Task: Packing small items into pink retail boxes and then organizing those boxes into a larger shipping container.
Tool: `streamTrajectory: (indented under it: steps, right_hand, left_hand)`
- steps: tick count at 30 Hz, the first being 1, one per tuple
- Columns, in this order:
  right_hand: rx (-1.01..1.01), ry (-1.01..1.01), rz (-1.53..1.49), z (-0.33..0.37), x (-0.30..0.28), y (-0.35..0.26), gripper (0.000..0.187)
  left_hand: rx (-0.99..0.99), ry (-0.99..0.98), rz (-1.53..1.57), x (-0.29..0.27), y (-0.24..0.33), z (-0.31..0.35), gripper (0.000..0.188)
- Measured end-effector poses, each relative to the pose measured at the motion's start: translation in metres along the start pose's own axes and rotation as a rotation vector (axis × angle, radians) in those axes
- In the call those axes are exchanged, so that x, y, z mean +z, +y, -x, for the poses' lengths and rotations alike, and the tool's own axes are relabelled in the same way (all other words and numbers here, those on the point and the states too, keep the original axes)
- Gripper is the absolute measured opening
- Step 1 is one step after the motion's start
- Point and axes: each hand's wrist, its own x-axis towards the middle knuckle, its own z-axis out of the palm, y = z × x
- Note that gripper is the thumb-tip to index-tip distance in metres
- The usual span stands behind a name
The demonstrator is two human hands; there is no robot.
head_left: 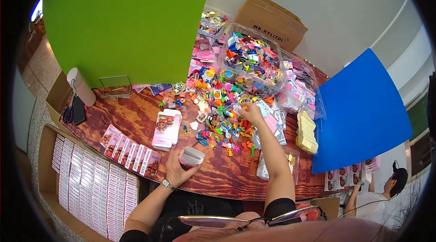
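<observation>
My left hand (177, 171) is wrapped round a small pink-and-white paper box (191, 156), held upright above the table's near edge with its top open. Reaching forward, my right hand (251, 114) is at a spread pile of small colourful plastic toys (225, 128). Its fingers are pinched together; what lies between them, if anything, is too small to make out. Left of the pile lies a stack of flattened pink-and-white boxes (166, 129). A slanting row of filled-out boxes (129, 151) stands along the near left edge.
A clear bin (278, 62) heaped with toys stands behind the pile, before a brown carton (272, 20). Green (127, 24) and blue (363, 114) panels flank the table. A bottle (81, 87) stands far left. Below is a carton packed with boxes (91, 187). Another person (381, 201) sits at right.
</observation>
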Motion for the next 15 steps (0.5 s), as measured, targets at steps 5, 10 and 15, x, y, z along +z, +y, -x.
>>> streamTrajectory:
  steps: [5, 10, 15]
  right_hand:
    - [-0.014, 0.079, 0.187, -0.004, 0.014, -0.008, 0.039]
    - [-0.086, 0.078, -0.001, 0.013, 0.002, -0.033, 0.028]
    - [-0.243, 0.048, -0.22, 0.062, -0.028, -0.098, 0.015]
  left_hand:
    - [-0.014, 0.003, 0.0, 0.0, 0.002, 0.001, 0.072]
    - [-0.156, -0.017, 0.004, -0.002, 0.0, 0.001, 0.076]
    - [-0.21, 0.002, -0.012, -0.001, 0.011, -0.018, 0.078]
